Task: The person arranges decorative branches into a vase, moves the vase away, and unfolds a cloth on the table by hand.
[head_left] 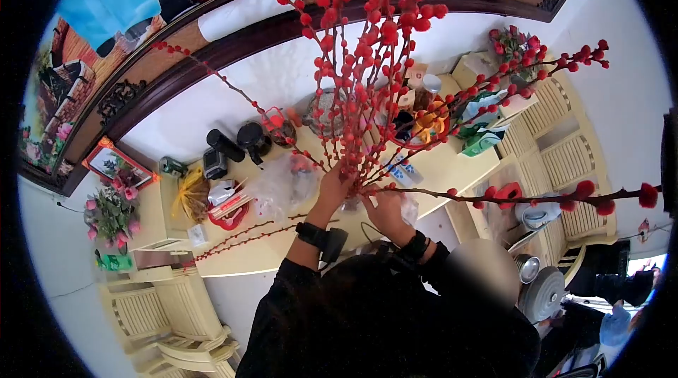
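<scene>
A tall bunch of branches with round, fuzzy red buds (pixel 357 88), like dyed pussy willow, fans upward and outward in front of me. My left hand (pixel 335 191) is closed around the lower stems on the left side of the bunch. At the base on the right, my right hand (pixel 388 211) has its fingers bent in on a long red-budded branch (pixel 522 199) that sticks out sideways to the right. Something clear (pixel 350 205) shows between my hands under the stems, mostly hidden. Two loose red-budded branches (pixel 244 238) lie on the table to my left.
The cream table (pixel 282 251) holds clear plastic bags (pixel 279 184), a red basket with sticks (pixel 229 208), a black cup (pixel 252 139) and a red basin (pixel 427 127). Slatted wooden chairs (pixel 558 131) stand at the right. A framed picture (pixel 233 60) hangs behind.
</scene>
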A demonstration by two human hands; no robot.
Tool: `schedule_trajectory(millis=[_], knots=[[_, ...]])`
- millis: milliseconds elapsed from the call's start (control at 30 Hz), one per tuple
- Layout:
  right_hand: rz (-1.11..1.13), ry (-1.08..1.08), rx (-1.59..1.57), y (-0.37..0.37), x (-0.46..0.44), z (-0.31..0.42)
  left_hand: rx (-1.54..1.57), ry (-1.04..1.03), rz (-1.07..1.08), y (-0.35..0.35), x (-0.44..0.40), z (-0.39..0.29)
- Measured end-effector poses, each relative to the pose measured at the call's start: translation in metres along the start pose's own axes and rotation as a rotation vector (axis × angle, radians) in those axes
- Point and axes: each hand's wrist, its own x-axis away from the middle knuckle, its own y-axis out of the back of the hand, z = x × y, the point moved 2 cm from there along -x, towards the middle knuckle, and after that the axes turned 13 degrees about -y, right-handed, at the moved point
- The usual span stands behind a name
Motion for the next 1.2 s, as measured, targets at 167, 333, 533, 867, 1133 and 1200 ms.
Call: schedule_trajectory(millis=[167,333,533,867,1133,1200], knots=[[-0.013,-0.008,0.049,-0.005,-0.001,-0.002,-0.127,-0.070,0.095,0.001,-0.002,0.005],[-0.049,-0.007,0.106,-0.004,-0.001,0.003,-0.105,-0.045,0.099,0.002,-0.004,-0.003],[-0.001,-0.079,-0.038,0.005,-0.007,0.005,-0.106,-0.082,0.120,-0.003,-0.004,0.008],[0.029,-0.133,-0.348,0.043,0.007,-0.015,-0.221,-0.060,0.184,-0.014,0.006,0.026],[-0.016,-0.068,-0.331,0.063,0.008,-0.032,-0.129,-0.147,0.120,-0.018,0.014,0.029],[-0.063,-0.035,-0.320,0.063,0.009,-0.037,-0.130,-0.141,0.091,-0.017,0.020,0.031]])
